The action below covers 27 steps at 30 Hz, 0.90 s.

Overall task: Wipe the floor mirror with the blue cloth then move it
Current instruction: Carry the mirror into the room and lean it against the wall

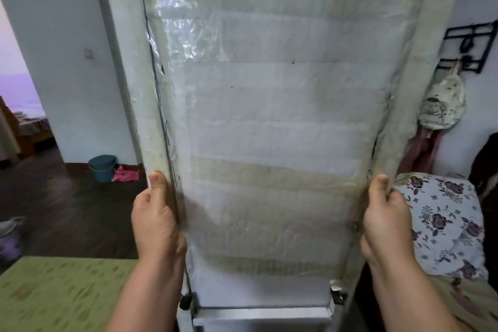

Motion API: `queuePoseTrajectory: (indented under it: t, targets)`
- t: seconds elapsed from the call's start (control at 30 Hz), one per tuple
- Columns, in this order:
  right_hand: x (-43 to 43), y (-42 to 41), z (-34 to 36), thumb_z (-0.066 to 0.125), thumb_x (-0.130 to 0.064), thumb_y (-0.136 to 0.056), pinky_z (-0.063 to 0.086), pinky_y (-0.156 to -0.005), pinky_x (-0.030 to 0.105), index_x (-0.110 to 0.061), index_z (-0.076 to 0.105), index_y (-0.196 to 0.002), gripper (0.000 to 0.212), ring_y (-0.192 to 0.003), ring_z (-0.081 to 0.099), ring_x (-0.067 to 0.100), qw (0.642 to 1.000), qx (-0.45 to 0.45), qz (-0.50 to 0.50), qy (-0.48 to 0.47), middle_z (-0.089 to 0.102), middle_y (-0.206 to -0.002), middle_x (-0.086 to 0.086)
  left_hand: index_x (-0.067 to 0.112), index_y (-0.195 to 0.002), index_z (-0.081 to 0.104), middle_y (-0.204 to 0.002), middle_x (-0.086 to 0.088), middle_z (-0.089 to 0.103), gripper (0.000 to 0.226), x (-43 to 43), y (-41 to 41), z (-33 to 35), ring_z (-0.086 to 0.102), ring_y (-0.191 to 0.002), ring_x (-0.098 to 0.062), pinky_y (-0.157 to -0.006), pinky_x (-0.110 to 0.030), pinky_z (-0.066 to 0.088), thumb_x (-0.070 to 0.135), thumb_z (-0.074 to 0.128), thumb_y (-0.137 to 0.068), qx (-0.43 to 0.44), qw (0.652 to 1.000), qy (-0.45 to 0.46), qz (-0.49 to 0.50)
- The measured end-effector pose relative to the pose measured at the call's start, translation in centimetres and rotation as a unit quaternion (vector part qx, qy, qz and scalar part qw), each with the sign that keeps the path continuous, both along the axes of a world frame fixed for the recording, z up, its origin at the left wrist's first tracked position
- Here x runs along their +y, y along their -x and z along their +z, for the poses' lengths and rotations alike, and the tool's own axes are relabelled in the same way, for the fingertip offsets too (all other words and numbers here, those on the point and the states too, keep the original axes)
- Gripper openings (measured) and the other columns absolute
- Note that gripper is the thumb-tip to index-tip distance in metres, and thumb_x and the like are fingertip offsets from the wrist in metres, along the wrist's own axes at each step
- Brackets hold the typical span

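The floor mirror stands upright in the middle, its pale, plastic-wrapped back facing the viewer. The left hand grips its left edge and the right hand its right edge, thumbs on the near face, fingers hidden behind. On the left, a dark wooden floor carries a teal bucket and a pink cloth by the far white wall. A green bedcover lies near left. A floral quilt lies on the right, with a black wall rack above it holding a bag.
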State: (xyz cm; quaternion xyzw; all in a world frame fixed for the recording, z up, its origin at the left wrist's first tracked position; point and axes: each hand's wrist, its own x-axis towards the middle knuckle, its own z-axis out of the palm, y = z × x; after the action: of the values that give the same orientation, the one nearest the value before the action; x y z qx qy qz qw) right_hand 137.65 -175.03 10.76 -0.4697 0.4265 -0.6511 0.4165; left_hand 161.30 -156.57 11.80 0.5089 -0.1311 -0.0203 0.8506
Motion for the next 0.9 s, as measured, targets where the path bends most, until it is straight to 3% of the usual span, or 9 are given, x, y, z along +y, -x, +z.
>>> queuePoseTrajectory:
  t: [0.17,0.3,0.4,0.47,0.57,0.63,0.7,0.8,0.9]
  targets:
    - [-9.7,-5.9,0.7,0.044,-0.043,-0.1,0.039,-0.06,0.025,-0.006,0.054,-0.096,0.039,-0.066,0.049,0.011,1.0,-0.015,0.024,0.009,0.052,-0.073,-0.003,0.016,-0.08,0.061,-0.088,-0.006,0.055,0.055,-9.1,-4.7,0.3,0.049,-0.081,-0.022,-0.073,-0.04,0.04,0.071,0.057,-0.075,0.008,1.0,0.009,0.016]
    - [-16.4,-10.6,0.9,0.044,-0.042,-0.101,0.043,-0.075,0.028,-0.007,0.056,-0.1,0.038,-0.073,0.055,0.009,0.998,-0.013,0.056,0.018,0.059,-0.082,-0.002,0.008,-0.088,0.063,-0.083,-0.01,0.054,0.06,-14.8,-8.5,0.1,0.049,-0.076,-0.023,-0.065,-0.032,0.042,0.067,0.052,-0.085,0.0,0.999,-0.011,0.052]
    - [-21.3,-15.0,0.6,0.047,-0.071,-0.086,0.051,-0.083,0.036,-0.011,0.062,-0.103,0.064,-0.089,0.066,0.019,0.995,-0.022,0.099,0.013,0.069,-0.097,0.002,0.0,-0.095,0.063,-0.083,-0.013,0.052,0.057,-19.0,-11.6,0.1,0.047,-0.07,-0.021,-0.042,-0.017,0.037,0.053,0.044,-0.098,-0.003,0.993,-0.056,0.106]
    - [-25.1,-18.2,0.6,0.048,-0.081,-0.077,0.051,-0.077,0.035,-0.014,0.061,-0.093,0.07,-0.08,0.065,0.018,0.994,-0.019,0.106,-0.004,0.069,-0.088,0.001,0.003,-0.093,0.062,-0.081,-0.011,0.054,0.053,-22.5,-14.5,0.3,0.051,-0.069,-0.019,-0.044,-0.018,0.039,0.052,0.044,-0.098,0.011,0.993,-0.052,0.104]
    - [-28.9,-21.9,0.6,0.046,-0.056,-0.095,0.04,-0.063,0.029,-0.021,0.05,-0.074,0.041,-0.059,0.048,0.011,0.996,-0.015,0.092,0.002,0.052,-0.067,-0.006,0.013,-0.076,0.058,-0.073,0.0,0.056,0.044,-26.5,-18.5,0.3,0.055,-0.064,-0.009,-0.056,-0.023,0.046,0.05,0.048,-0.097,0.026,0.996,-0.023,0.088]
    - [-31.5,-24.7,1.0,0.043,-0.051,-0.099,0.039,-0.059,0.024,-0.022,0.05,-0.076,0.037,-0.058,0.046,0.01,0.997,0.004,0.083,0.003,0.05,-0.067,-0.006,0.017,-0.071,0.058,-0.07,0.003,0.059,0.04,-29.3,-21.9,0.0,0.057,-0.07,-0.013,-0.068,-0.03,0.046,0.048,0.052,-0.096,0.041,0.997,0.018,0.06]
    - [-33.9,-27.6,1.1,0.042,-0.046,-0.101,0.039,-0.055,0.023,-0.014,0.056,-0.085,0.038,-0.061,0.05,0.01,0.996,0.004,0.086,0.007,0.054,-0.071,-0.004,0.018,-0.071,0.058,-0.061,0.011,0.063,0.037,-32.2,-25.2,0.0,0.06,-0.062,-0.005,-0.064,-0.023,0.05,0.044,0.052,-0.097,0.037,0.998,0.027,0.049]
    - [-37.4,-31.1,0.7,0.043,-0.047,-0.1,0.045,-0.063,0.026,-0.004,0.062,-0.101,0.047,-0.073,0.061,0.014,0.996,0.008,0.09,-0.001,0.066,-0.088,0.004,0.022,-0.071,0.058,-0.057,0.019,0.064,0.034,-36.1,-28.9,-0.2,0.059,-0.057,0.006,-0.058,-0.015,0.049,0.041,0.052,-0.098,0.038,0.997,0.035,0.05]
    - [-41.2,-34.2,-0.1,0.045,-0.053,-0.097,0.055,-0.079,0.04,-0.011,0.062,-0.101,0.046,-0.086,0.066,0.022,0.996,0.0,0.083,-0.023,0.069,-0.096,0.006,0.024,-0.074,0.06,-0.058,0.021,0.066,0.031,-40.0,-31.7,-0.1,0.062,-0.057,0.009,-0.055,-0.01,0.048,0.039,0.051,-0.099,0.034,0.998,0.033,0.041]
